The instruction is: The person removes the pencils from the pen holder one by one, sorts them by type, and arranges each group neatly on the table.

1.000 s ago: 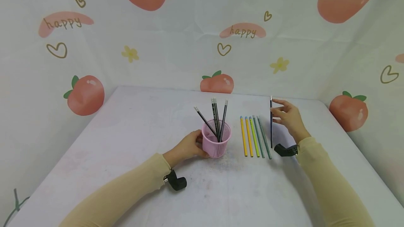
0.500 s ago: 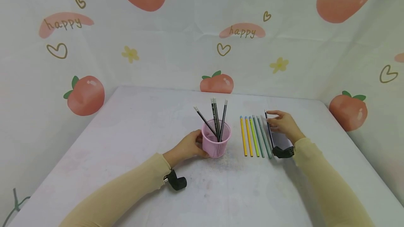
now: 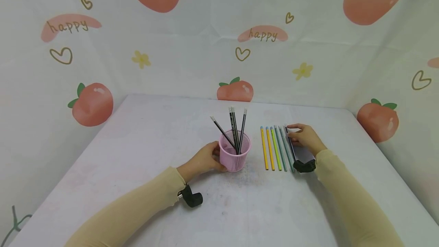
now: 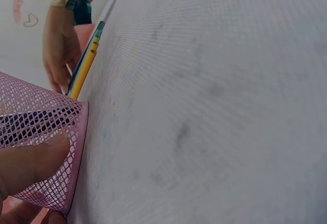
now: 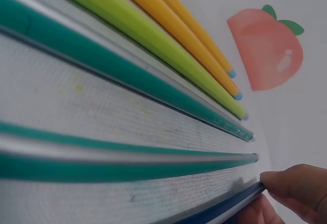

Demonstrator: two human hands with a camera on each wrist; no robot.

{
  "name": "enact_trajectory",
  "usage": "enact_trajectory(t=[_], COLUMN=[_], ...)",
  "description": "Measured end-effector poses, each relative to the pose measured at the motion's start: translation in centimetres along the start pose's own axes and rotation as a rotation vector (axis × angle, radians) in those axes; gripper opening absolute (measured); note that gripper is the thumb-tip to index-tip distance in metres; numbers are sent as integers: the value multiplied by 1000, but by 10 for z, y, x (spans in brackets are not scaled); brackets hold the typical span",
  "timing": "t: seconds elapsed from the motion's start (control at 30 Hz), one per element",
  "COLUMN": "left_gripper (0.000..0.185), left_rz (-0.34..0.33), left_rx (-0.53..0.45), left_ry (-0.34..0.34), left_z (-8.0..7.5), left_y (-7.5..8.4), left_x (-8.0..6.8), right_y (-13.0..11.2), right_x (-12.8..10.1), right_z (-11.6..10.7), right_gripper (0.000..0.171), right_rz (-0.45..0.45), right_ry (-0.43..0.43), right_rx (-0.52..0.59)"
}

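Note:
My left hand [image 3: 204, 158] grips the side of a pink mesh pencil cup [image 3: 233, 164]; its thumb [image 4: 38, 163] lies across the mesh in the left wrist view. Several black pencils [image 3: 235, 134] with pale ends stand in the cup, one leaning left. To the right, my right hand [image 3: 306, 138] pinches a dark blue pencil [image 5: 225, 207] near its far end, low over the table. The blue pencil lies beside the rightmost of two teal pencils [image 5: 133, 157], at the right end of a row. A lime-green pencil [image 3: 276, 148] and two yellow pencils [image 3: 264, 148] continue that row leftward.
The pale table [image 3: 144, 132] meets a printed backdrop [image 3: 192, 48] with peaches and hearts at its back edge. A black wrist camera [image 3: 192, 198] hangs at the left cuff, another camera [image 3: 304, 166] at the right. A green cord [image 3: 16, 224] shows at far left.
My right hand has moved left and down with the blue pencil, bringing it from upright and apart to lying alongside the teal pencils. The left hand and cup have stayed put.

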State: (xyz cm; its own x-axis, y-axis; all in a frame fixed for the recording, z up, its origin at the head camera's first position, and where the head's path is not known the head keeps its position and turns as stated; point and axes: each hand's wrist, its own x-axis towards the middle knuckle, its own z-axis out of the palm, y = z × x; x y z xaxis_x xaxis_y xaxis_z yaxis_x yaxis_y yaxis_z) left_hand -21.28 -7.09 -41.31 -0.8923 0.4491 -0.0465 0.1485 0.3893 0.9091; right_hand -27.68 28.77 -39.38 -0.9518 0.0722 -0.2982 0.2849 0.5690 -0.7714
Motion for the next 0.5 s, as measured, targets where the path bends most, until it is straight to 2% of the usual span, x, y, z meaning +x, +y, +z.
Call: enact_trajectory(t=[0.5], left_gripper=[65], left_rz=[-3], left_rx=[-21], left_ry=[-6], left_z=[0], left_y=[0], left_x=[-1], right_y=[3], right_x=[7], right_z=[2], right_gripper=[51], right_rz=[2], right_ry=[-3], right_rx=[-36])
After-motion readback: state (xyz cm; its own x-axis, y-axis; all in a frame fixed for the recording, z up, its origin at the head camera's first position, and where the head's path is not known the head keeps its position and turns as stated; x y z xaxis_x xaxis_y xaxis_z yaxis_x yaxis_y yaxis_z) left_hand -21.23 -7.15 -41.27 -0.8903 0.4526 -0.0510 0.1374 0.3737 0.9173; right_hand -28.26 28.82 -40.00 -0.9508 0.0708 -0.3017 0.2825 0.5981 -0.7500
